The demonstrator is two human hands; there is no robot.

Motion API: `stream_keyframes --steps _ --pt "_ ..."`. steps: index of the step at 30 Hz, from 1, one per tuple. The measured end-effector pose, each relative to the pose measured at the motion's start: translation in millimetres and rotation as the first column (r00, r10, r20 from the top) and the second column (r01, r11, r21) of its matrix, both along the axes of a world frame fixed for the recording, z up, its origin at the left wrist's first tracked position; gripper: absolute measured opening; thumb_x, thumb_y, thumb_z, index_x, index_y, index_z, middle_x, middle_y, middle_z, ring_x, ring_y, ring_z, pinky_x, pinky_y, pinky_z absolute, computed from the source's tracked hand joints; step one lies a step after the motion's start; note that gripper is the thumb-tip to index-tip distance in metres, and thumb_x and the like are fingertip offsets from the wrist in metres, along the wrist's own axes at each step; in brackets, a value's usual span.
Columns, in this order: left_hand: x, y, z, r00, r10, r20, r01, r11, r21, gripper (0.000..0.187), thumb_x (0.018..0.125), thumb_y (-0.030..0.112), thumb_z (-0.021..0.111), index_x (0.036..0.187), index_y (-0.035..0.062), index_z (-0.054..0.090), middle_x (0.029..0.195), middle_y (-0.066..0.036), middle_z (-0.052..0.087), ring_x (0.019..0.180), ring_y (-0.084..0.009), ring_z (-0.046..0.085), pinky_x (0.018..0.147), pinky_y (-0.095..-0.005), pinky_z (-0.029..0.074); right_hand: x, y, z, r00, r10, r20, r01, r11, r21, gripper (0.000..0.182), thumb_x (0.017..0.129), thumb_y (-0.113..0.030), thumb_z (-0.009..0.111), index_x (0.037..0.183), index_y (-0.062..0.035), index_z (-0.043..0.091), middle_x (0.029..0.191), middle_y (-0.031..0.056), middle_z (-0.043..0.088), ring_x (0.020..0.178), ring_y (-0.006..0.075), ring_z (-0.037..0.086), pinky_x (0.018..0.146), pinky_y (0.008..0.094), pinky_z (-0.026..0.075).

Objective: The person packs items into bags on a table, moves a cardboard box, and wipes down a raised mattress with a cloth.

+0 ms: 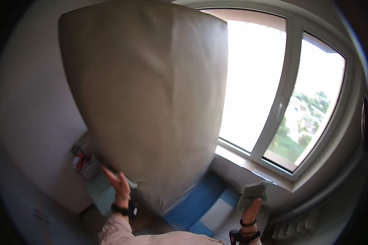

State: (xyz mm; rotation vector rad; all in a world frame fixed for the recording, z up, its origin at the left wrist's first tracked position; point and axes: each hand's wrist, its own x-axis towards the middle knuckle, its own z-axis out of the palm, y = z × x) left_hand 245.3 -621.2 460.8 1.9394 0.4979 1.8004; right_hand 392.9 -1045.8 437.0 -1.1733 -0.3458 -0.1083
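A large beige padded panel, like a mattress or cushion (pixel 151 90), stands upright and fills the middle of the head view. My left hand (pixel 119 187) is raised at its lower left edge, fingers apart; whether it touches the panel I cannot tell. At the lower right, my right hand (pixel 251 210) is up with the thumb side showing, beside a greenish crumpled cloth (pixel 254 192). Most of its fingers are hidden or blurred. Below the panel lies a blue and white padded piece (pixel 216 208).
A window (pixel 253 81) with a white frame and sill (pixel 249 165) is on the right. A patterned basket (pixel 85 166) with red items sits at the left on a pale green surface (pixel 101 196). A radiator (pixel 298 228) is at the lower right.
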Motion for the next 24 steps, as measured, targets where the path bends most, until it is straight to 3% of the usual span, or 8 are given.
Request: stream_keyframes --steps 4,8,12,14,18,21,23,24 --pt "9 10 89 0.984 -0.143 -0.105 0.131 0.985 -0.112 0.062 0.075 0.036 0.063 0.116 -0.0047 0.041 0.118 -0.019 0.045 0.108 -0.0292 0.044 0.09 -0.0379 0.034 58 53 50 0.9 0.353 0.255 -0.241 0.892 -0.383 0.054 0.086 -0.045 0.038 0.123 -0.0058 0.037 0.118 0.0089 0.045 0.107 0.0217 0.044 0.089 0.0337 0.037" --pt "13 4 103 0.98 -0.023 -0.195 0.029 0.999 0.032 0.061 0.072 0.031 0.067 0.117 -0.0011 0.04 0.111 -0.016 0.048 0.102 -0.0287 0.046 0.088 -0.0377 0.036 71 175 147 0.503 0.624 0.598 -0.279 0.772 -0.57 0.047 0.084 -0.037 0.041 0.119 -0.0055 0.042 0.117 0.0105 0.046 0.108 0.0235 0.045 0.091 0.0358 0.035" --pt "17 5 96 0.98 0.13 -0.152 -0.12 0.99 0.073 0.067 0.067 0.035 0.07 0.114 -0.0035 0.041 0.106 -0.018 0.05 0.095 -0.0317 0.05 0.08 -0.0375 0.04 39 318 245 -0.005 0.471 0.882 -0.308 0.838 -0.45 0.041 0.083 -0.03 0.044 0.115 -0.0051 0.047 0.116 0.0121 0.048 0.108 0.0254 0.045 0.094 0.0379 0.034" --pt "19 8 94 0.986 0.154 -0.057 -0.148 0.984 0.094 0.079 0.064 0.041 0.071 0.117 -0.0067 0.037 0.105 -0.022 0.051 0.093 -0.0344 0.053 0.078 -0.0384 0.043 26 387 281 0.107 0.285 0.953 -0.493 0.847 -0.198 0.038 0.081 -0.029 0.046 0.111 -0.0046 0.051 0.112 0.0132 0.05 0.106 0.0258 0.047 0.093 0.0391 0.035" --pt "19 12 90 0.989 0.124 -0.083 -0.118 0.991 0.064 0.09 0.066 0.038 0.07 0.128 -0.0063 0.023 0.12 -0.024 0.041 0.109 -0.0364 0.043 0.09 -0.0402 0.036 110 438 379 -0.118 -0.091 0.989 0.479 0.867 0.137 0.036 0.088 -0.028 0.037 0.113 -0.0047 0.05 0.11 0.0128 0.052 0.1 0.0222 0.05 0.088 0.035 0.039" --pt "22 16 87 0.988 0.131 -0.083 -0.121 0.986 0.115 0.088 0.066 0.036 0.071 0.128 -0.0058 0.024 0.12 -0.023 0.041 0.109 -0.0357 0.043 0.09 -0.0404 0.036 152 399 396 0.481 0.212 0.851 -0.117 0.977 -0.177 0.044 0.085 -0.032 0.04 0.116 -0.0019 0.046 0.108 0.0191 0.052 0.094 0.0309 0.051 0.089 0.0382 0.037" --pt "22 25 65 0.991 0.078 -0.111 -0.069 0.994 0.085 0.082 0.067 0.034 0.071 0.125 -0.0053 0.029 0.118 -0.022 0.043 0.107 -0.0348 0.045 0.089 -0.0395 0.037 123 404 389 0.22 0.185 0.958 0.595 0.753 -0.281 0.048 0.083 -0.034 0.042 0.121 -0.0059 0.043 0.111 0.0186 0.05 0.107 0.03 0.045 0.095 0.042 0.031" --pt "19 30 54 0.991 0.024 -0.13 -0.025 1.0 -0.001 0.078 0.067 0.033 0.071 0.123 -0.0048 0.032 0.117 -0.021 0.044 0.105 -0.0342 0.046 0.088 -0.0389 0.037 90 408 379 -0.074 0.115 0.991 0.636 0.771 -0.043 0.046 0.081 -0.032 0.043 0.12 -0.007 0.044 0.108 0.0171 0.052 0.106 0.0298 0.046 0.093 0.0451 0.031"
